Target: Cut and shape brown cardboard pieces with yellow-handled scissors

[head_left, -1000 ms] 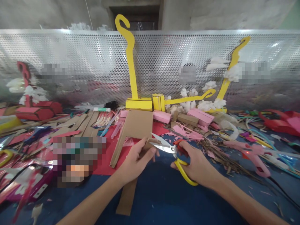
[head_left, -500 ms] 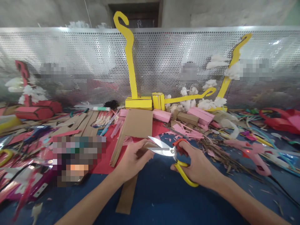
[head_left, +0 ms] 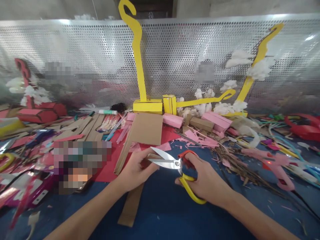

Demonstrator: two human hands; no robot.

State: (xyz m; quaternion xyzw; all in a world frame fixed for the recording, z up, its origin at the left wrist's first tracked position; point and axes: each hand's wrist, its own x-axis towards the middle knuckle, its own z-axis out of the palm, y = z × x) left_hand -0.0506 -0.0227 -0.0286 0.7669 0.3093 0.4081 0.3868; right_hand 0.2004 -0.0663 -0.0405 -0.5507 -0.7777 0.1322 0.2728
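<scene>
My right hand (head_left: 202, 176) is closed round the handles of a pair of scissors (head_left: 166, 163), one handle red and one yellow. The blades point left and stand apart. In my left hand (head_left: 137, 170) a strip of brown cardboard (head_left: 131, 208) is pinched between thumb and fingers. Its lower part hangs below the hand toward me, and its upper end shows by the fingertips, at the blades. Whether the blades touch it I cannot tell. Beyond my hands a flat piece of cardboard (head_left: 148, 128) lies over red paper (head_left: 102, 171).
A pink glue gun (head_left: 271, 165) with a lit red light lies at right. Pink scraps (head_left: 197, 138) and brown strips (head_left: 240, 163) are strewn nearby. Yellow hooked cardboard shapes (head_left: 138, 66) stand before a perforated metal panel (head_left: 170, 60). Red cardboard boxes (head_left: 37, 115) sit far left.
Both hands and the scissors have shifted slightly left in the view, the scissors still apart at the strip's end. The background has moved up a little as the camera tilts down.
</scene>
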